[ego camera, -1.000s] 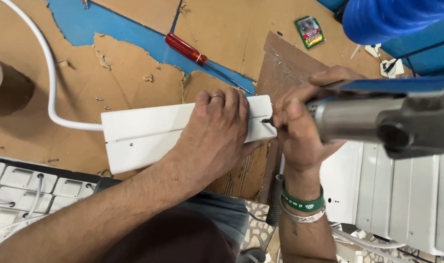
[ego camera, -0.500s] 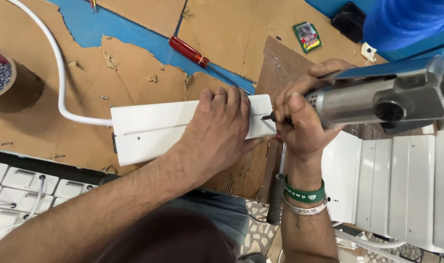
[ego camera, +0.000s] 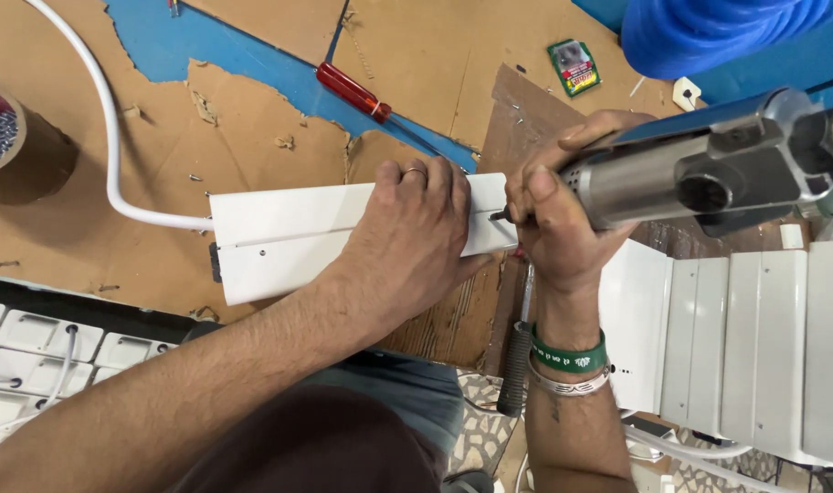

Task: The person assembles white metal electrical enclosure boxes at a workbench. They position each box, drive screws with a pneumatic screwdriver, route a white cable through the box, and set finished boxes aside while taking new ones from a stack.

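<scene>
- The left hand comes in from the lower left, its forearm slanting up across the frame; it lies palm down with fingers close together, pressing flat on the white power strip casing.
- The right hand rises from the bottom edge, wrist upright with a green band, fingers curled tight around the grey electric screwdriver, which lies level and points left.
- The work surface is a torn brown cardboard sheet over blue; a tub of screws stands at far left, a red-handled screwdriver lies above the casing, and a row of white casings lies at right.
- The casing lies across the middle, cord leaving its left end; the tool's tip meets its right end, just beside the left fingertips.
</scene>
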